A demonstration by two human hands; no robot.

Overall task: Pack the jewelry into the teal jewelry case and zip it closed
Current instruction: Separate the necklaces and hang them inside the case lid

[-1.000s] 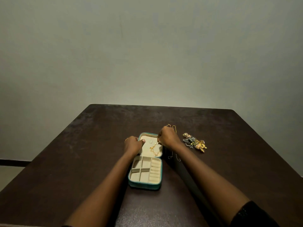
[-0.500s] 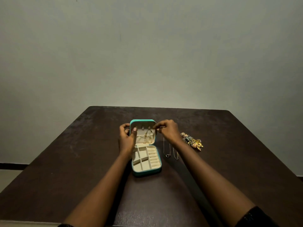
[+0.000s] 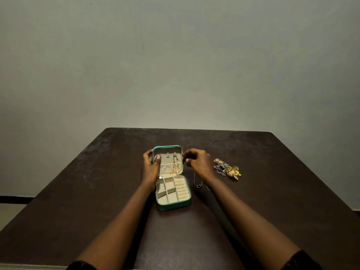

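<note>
Lid (image 3: pixel 167 148) now upright; silver necklace (image 3: pixel 195 179) half-hidden

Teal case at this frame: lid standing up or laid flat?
Standing up: the lid rises behind the base tray, a gold chain hangs down its lining, and the left hand grips its edge.

A dark brown wooden surface (image 3: pixel 97 182) stands against a plain grey-green wall (image 3: pixel 175 65), dimly lit. Left of it, a dark baseboard strip (image 3: pixel 13 199) above pale floor (image 3: pixel 9 213).
</note>
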